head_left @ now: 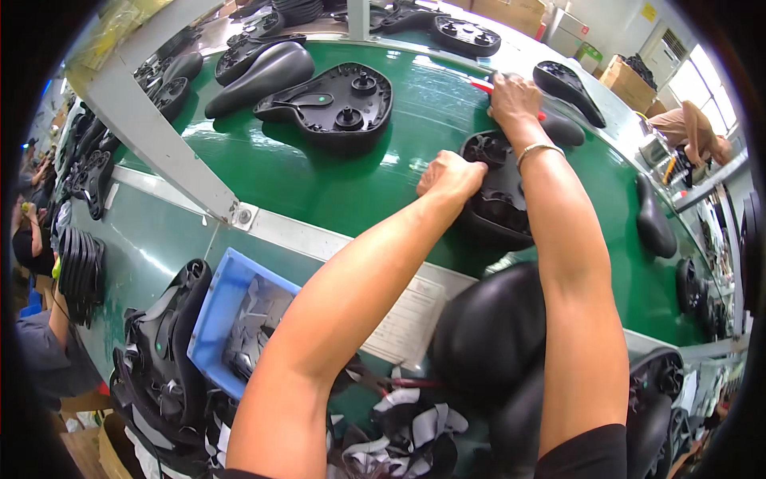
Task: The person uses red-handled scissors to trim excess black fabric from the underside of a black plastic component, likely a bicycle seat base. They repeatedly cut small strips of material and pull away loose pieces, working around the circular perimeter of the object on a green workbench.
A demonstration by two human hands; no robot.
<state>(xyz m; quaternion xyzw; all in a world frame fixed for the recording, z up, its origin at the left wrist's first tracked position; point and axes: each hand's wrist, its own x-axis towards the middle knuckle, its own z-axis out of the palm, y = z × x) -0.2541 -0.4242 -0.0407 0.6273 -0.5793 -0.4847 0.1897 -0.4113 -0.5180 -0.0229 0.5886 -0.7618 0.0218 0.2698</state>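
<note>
One black seat (495, 217) is lying upside down on the green tabletop (319, 188), seemingly being worked on. The right hand's (517, 100) grip is holding a red tool (480, 85). The left hand (451, 176) is resting bent at the rim; whether it's pinching, I can't tell. The next move is probably needing steadiness. Open room is lying left; a smooth seat (565, 129) is crowding the right.

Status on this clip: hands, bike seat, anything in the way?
Left hand curled at edge of bike seat; right hand closed on red tool. Seat underside up on green belt. Right forearm hides part.
</note>
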